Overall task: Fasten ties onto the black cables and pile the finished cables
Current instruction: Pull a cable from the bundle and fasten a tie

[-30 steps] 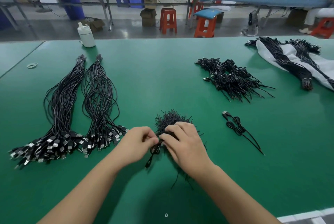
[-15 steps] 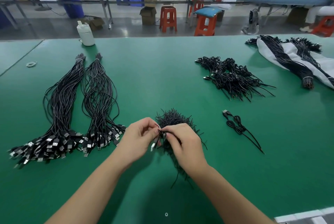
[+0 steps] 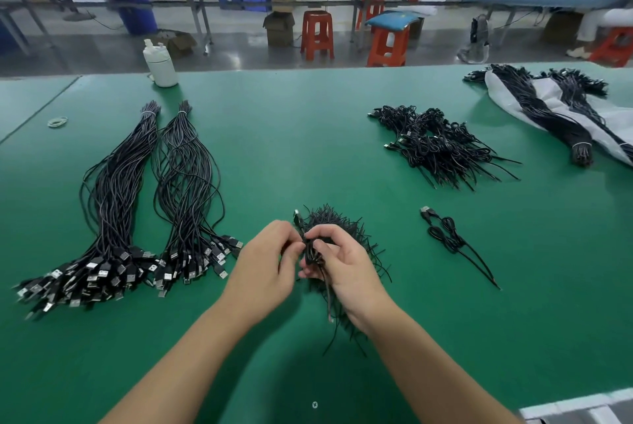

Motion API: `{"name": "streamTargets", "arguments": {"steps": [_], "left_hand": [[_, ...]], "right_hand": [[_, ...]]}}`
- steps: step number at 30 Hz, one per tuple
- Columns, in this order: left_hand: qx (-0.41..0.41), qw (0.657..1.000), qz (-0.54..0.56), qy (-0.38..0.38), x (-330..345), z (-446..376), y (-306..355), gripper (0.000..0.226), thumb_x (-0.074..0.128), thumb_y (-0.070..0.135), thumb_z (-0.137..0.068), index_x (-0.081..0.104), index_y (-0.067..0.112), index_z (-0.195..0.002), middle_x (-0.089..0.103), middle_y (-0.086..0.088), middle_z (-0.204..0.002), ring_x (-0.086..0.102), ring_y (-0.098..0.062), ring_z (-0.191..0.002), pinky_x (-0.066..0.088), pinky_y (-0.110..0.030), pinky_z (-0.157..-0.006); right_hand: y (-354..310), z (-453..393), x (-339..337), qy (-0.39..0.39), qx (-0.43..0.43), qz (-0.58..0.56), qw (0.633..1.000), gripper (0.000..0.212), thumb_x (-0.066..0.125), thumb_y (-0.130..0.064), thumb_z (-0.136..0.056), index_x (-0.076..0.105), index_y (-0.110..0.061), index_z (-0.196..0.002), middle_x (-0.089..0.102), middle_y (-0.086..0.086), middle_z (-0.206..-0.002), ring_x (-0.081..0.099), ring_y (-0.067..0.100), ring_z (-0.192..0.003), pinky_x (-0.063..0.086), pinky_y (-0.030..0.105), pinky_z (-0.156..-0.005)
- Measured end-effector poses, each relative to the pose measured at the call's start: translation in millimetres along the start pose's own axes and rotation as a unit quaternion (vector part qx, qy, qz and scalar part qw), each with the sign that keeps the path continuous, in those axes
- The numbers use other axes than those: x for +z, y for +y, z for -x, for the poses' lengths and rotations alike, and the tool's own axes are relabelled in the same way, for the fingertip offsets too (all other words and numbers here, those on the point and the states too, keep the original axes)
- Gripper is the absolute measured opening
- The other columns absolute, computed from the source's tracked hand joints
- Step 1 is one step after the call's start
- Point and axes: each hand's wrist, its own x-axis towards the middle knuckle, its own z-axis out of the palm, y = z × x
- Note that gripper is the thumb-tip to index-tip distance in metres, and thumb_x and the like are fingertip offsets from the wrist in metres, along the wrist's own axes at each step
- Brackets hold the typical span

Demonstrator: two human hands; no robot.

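Hidden: the tie itself cannot be made out between the fingertips; the heap of loose ties [image 3: 337,223] is partly covered by the right hand.
Left hand [image 3: 265,266]: fingers curled, pinching the folded black cable [image 3: 310,252] from its left side.
Right hand [image 3: 344,268]: palm turned inward, fingers curled around the same cable, whose tail hangs below the wrist.
Cable plug [image 3: 296,216]: sticks up just above the fingertips.
Right of the hands: one tied cable [image 3: 448,235] lies alone on the green table [image 3: 291,136].
Left of the hands: two long untied bundles [image 3: 144,204], plugs toward the person.
Far right, beyond the hands: the pile of finished cables [image 3: 442,146]; further bundles [image 3: 544,108] on a white sheet, cut off at the edge.
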Motion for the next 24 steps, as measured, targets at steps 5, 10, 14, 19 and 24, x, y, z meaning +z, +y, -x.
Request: {"name": "streamTargets", "arguments": {"steps": [5,10,14,19,24], "left_hand": [[-0.088,0.995,0.037,0.003,-2.0,-1.7,0.1,0.027,0.059,0.013,-0.095,0.05,0.03,-0.075,0.061,0.017,-0.071,0.053,-0.001,-0.067,0.034,-0.013,-0.06],[-0.109,0.992,0.056,0.033,-1.3,0.3,8.0,0.025,0.062,0.01,-0.094,0.056,0.029,-0.078,0.06,0.014,-0.07,0.055,0.003,-0.073,0.037,-0.007,-0.063],[-0.115,0.989,0.08,0.037,-1.1,1.7,10.4,0.021,0.064,0.01,-0.093,0.059,0.025,-0.08,0.061,0.013,-0.073,0.056,0.003,-0.073,0.038,-0.008,-0.065],[-0.077,0.995,0.053,0.021,-2.9,2.4,13.7,0.016,0.064,0.007,-0.093,0.059,0.019,-0.084,0.058,0.014,-0.076,0.054,0.011,-0.079,0.037,-0.006,-0.069],[-0.01,1.0,-0.006,0.0,-5.9,4.4,9.9,0.015,0.064,0.005,-0.092,0.056,0.017,-0.086,0.051,0.014,-0.079,0.05,-0.001,-0.074,0.038,-0.012,-0.069]], "right_hand": [[-0.5,2.4,0.0,-0.019,-0.036,0.11,0.993,0.033,0.053,0.009,-0.096,0.064,-0.019,-0.11,0.071,-0.005,-0.083,0.069,0.007,-0.083,0.053,0.019,-0.081],[-1.0,0.3,0.2,-0.011,-0.06,0.076,0.995,0.023,0.055,0.004,-0.097,0.071,-0.012,-0.105,0.073,-0.001,-0.085,0.068,0.011,-0.082,0.055,0.023,-0.084],[1.6,-1.6,0.6,0.01,-0.039,0.048,0.998,0.021,0.055,-0.001,-0.099,0.074,-0.009,-0.098,0.069,0.001,-0.077,0.064,0.015,-0.071,0.058,0.028,-0.076],[3.1,-2.4,-3.5,0.049,0.006,0.048,0.998,0.013,0.064,-0.017,-0.096,0.076,-0.012,-0.094,0.061,0.002,-0.076,0.055,0.017,-0.048,0.046,0.025,-0.052],[1.8,-2.1,-6.1,-0.002,0.058,0.032,0.998,0.018,0.062,-0.023,-0.098,0.076,-0.013,-0.09,0.053,0.005,-0.055,0.036,0.014,-0.041,0.034,0.023,-0.042]]}}
